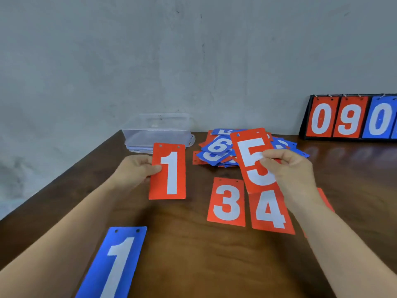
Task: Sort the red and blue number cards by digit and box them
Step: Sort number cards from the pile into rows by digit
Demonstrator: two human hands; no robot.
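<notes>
Blue 1 (116, 261) flat on table (204, 265), near left, beside left forearm. Left hand (135, 171) pinches red 1 (168, 171) by its left edge, digit upright. Right hand (290, 168) pinches red 5 (251, 155) at right edge, tilted, its lower end overlapping red 4 (271, 211). Hands apart, one card each. Red 3 (226, 202) and red 4 flat side by side, centre. Mixed red-blue pile (219, 149) far centre. Clear box (159, 132) left of pile, by wall. Scoreboard (348, 117) far right.

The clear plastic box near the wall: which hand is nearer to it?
Left. The left hand, gripping the red 1 card, is just in front of the clear plastic box. The right hand, pinching the red 5 card, is well off to its right.
</notes>
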